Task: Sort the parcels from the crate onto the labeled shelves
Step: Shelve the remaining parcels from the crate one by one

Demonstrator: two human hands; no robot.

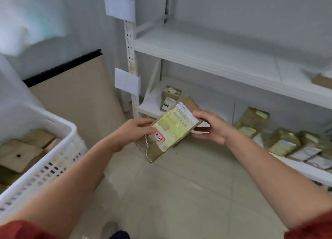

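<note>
I've got the parcel [170, 129] dead centre, my left grip [136, 131] on its nine o'clock end, my right grip [210, 125] on its three o'clock end. The crate [45, 159] sits at eight o'clock with parcels inside. The shelf rack [215, 59] stands from twelve to three o'clock, more parcels [283, 143] lying on its low shelf at three.

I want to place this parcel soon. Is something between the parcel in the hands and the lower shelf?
Nothing visible blocks it. The parcel, held by the left hand and right hand, faces the open lower shelf. Other parcels already stand there, with free space beside them.
</note>
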